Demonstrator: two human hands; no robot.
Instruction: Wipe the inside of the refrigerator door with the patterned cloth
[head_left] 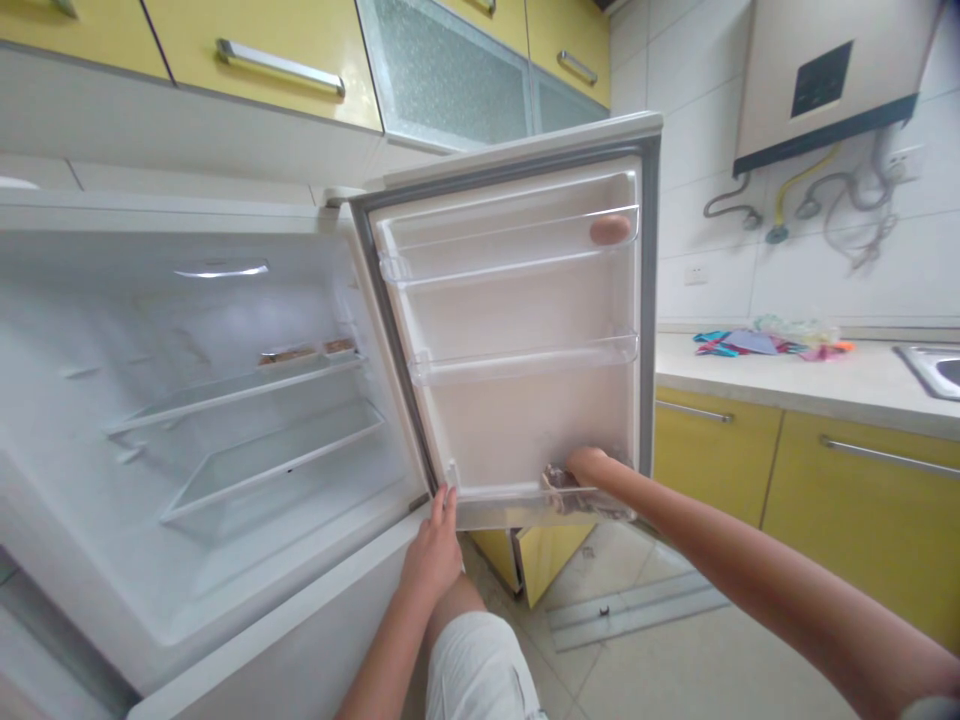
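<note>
A fridge stands open, its door (517, 300) swung out to the right. My right hand (589, 466) reaches into the bottom door shelf (499, 512), its fingers hidden behind a crumpled clear bag (562, 485) with dark contents. My left hand (437, 540) rests at the lower hinge-side corner of the door, its visible fingers extended and nothing seen in them. A brown egg-shaped item (610, 230) lies at the right end of the top door shelf. Small packs of brown food (289, 355) sit on the upper shelf (240, 392) inside the fridge.
Yellow cabinets (712, 460) and a countertop (847, 385) with colourful cloths (750, 343) and a sink (937, 370) are at the right. A water heater (832, 80) hangs above. Below the door, a yellow cabinet door (551, 560) stands ajar.
</note>
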